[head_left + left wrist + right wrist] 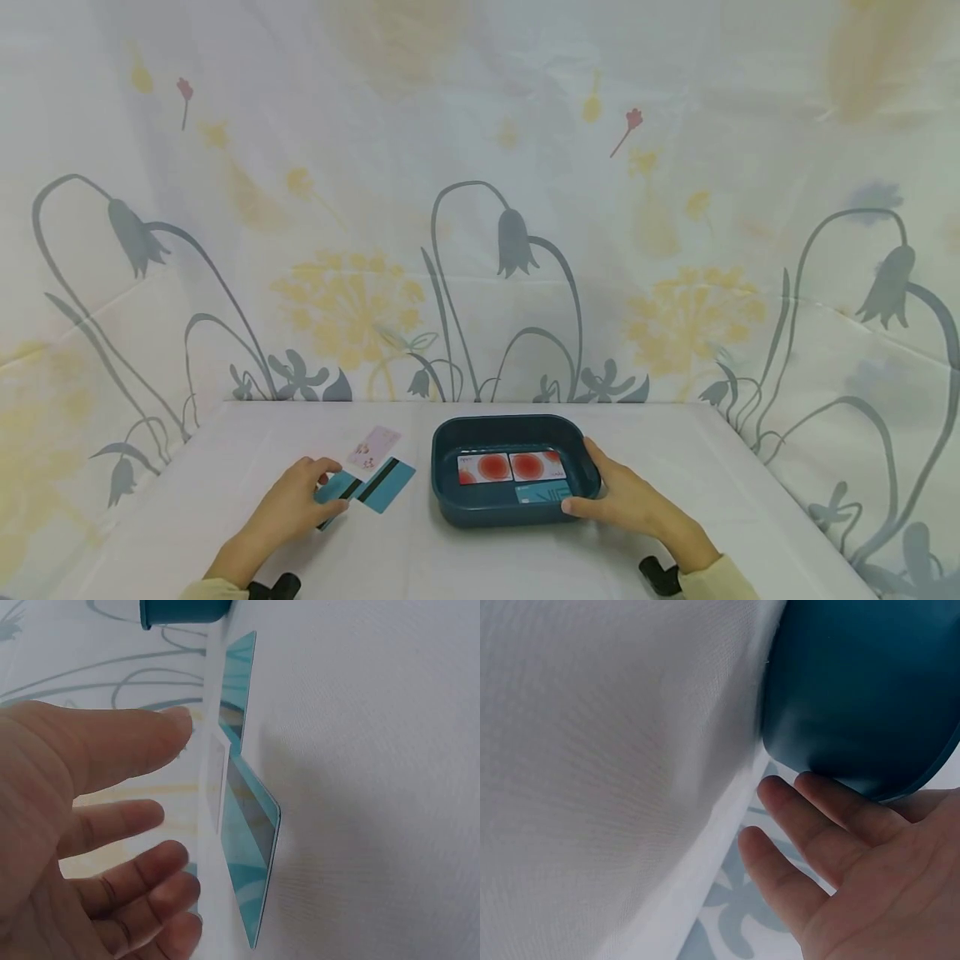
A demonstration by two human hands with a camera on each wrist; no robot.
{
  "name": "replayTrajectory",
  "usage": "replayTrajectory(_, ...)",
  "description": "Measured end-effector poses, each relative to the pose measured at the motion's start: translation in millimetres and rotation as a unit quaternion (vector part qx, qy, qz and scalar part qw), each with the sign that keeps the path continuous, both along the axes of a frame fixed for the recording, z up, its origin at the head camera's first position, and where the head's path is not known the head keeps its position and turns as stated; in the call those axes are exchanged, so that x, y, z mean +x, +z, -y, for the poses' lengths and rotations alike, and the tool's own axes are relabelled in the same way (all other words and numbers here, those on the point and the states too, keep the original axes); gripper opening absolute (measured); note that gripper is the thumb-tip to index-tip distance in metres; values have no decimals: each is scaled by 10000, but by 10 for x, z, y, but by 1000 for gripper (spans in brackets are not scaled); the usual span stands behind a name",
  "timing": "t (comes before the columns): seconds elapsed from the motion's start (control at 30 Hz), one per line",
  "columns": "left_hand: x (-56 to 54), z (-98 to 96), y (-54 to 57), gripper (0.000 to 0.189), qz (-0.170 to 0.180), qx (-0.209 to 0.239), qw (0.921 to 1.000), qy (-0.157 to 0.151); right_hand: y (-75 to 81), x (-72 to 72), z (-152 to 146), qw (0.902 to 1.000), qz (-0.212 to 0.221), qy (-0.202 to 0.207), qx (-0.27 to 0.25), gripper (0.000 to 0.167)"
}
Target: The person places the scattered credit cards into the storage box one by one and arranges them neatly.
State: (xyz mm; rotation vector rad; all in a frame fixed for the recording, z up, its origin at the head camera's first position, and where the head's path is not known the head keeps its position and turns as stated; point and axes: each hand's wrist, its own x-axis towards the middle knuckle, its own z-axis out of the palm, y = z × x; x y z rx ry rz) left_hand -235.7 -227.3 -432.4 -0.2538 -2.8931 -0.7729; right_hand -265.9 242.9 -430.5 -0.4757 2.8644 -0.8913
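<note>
My left hand hovers at the left teal card, fingers loosely bent and thumb apart. In the left wrist view the left hand holds nothing, and a gap separates its fingertips from that card. A second teal card with a black stripe and a pale pink card lie against it. My right hand grips the right end of a dark teal box, thumb at its front rim, fingers along the far side. Inside the box lie two red-and-white cards and a blue card.
A white cloth covers the table. Behind it hangs a flower-printed curtain. Black straps circle both wrists. White tabletop lies between the loose cards and the box.
</note>
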Motion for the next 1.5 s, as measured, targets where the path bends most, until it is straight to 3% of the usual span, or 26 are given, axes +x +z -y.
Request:
replayTrajectory(0.43,-10,80,-67,57,483,-157,9985,183,-19,-9,-6,9999,-110,18,-12,109)
replayTrajectory(1.0,-33,129,-92,51,397,-310,9987,112,-16,-1,-3,10000,-80,0,-6,109)
replayTrajectory(1.27,-29,139,-54,52,471,-373,9978,290,-14,-12,-7,9999,-95,83,-66,109)
replayTrajectory(1.5,-34,133,-59,51,720,-173,9963,446,-12,-6,-3,10000,-51,31,-7,109)
